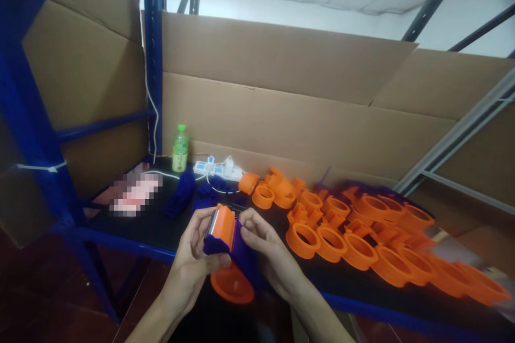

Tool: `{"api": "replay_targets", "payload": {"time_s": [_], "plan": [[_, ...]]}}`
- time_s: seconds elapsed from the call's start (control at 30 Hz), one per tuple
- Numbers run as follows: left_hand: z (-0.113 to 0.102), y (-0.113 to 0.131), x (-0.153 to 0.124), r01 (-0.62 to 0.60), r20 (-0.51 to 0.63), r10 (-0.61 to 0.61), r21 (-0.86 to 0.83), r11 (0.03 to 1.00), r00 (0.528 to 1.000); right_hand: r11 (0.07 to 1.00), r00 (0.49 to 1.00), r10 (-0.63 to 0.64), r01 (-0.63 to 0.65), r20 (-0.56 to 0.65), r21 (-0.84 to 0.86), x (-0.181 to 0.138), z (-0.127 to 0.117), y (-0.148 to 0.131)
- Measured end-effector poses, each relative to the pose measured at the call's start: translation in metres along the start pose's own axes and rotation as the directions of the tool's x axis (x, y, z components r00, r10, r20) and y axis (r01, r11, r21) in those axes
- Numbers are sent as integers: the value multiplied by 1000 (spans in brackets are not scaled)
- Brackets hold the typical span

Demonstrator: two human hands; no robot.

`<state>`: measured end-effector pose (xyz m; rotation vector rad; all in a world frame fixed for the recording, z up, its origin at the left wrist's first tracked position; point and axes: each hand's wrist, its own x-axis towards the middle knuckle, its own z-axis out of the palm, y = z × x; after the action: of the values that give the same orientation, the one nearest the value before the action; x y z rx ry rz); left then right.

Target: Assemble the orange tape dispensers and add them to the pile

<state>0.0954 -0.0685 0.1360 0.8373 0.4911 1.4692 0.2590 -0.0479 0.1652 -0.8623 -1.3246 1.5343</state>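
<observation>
Left hand (197, 260) is pinching an orange and dark purple part (226, 228) in its grip, at the front edge of the table (140, 229). Right hand (265, 244) is touching the part's other side; whether its grip is pinching, I cannot tell. Farther, orange rings (358, 261) are lying in rows toward the right edge, and a green bottle (180, 150) is standing near the back left corner, beside a white power strip (200, 167).

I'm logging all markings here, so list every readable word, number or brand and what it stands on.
No text can be read.
Green bottle: label markings, too small and blurred to read.
Pink patch: pixelated, unreadable.
Held orange-and-blue piece: no lettering visible.
</observation>
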Motion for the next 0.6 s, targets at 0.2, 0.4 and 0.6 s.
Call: {"api": "replay_targets", "payload": {"time_s": [0.2,0.4,0.6], "plan": [[1,0,4,20,-119,-18,20,1000,993,794,955,-281,175,-95,-583,-11,-1,1],[1,-18,3,21,-310,-38,-59,998,950,266,904,-411,244,119,-933,-50,10,23],[9,-22,3,46,-197,-62,-85,995,978,130,845,-533,127,39,-983,-41,-55,-8]]}}
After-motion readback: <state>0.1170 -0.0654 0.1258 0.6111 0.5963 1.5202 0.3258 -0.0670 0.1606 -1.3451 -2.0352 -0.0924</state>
